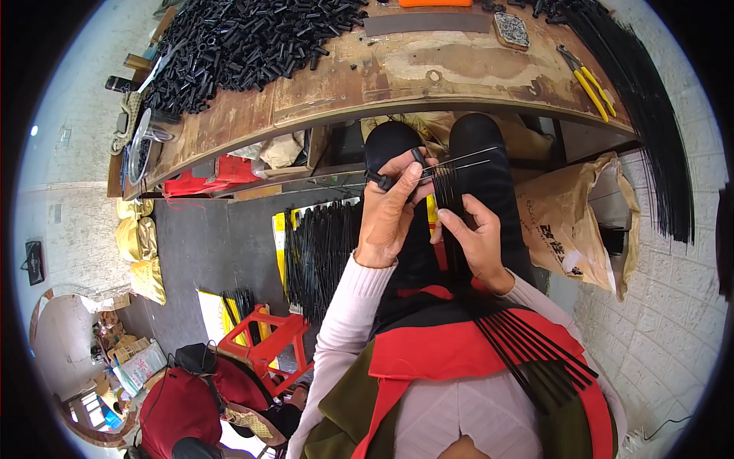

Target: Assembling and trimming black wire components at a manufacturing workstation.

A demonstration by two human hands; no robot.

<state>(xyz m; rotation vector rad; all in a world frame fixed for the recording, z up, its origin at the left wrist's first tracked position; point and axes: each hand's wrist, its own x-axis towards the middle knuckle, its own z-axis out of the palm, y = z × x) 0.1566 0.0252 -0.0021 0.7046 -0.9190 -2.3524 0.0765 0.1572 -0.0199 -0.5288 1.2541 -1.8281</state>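
Observation:
My left hand (381,220) is raised over my lap, fingers closed around a small black plastic piece (419,157) and the ends of thin dark rods. Another dark knobbed part (380,181) shows beside its fingers. Two thin rods (462,160) stick out to the right from this grip. My right hand (483,243), thumb and forefinger bent together, is at a bundle of thin black rods (448,191) hanging from the left hand. Thicker black rod ends (539,348) fan out across my red-and-black apron (428,352).
On the wooden workbench (336,96) are a heap of short black tubes (237,46), yellow-handled pliers (592,88) and long black rods (642,107). A brown paper sack (569,218) stands right. Left are rod bundles (321,252), a red stool (279,336) and another person (187,413).

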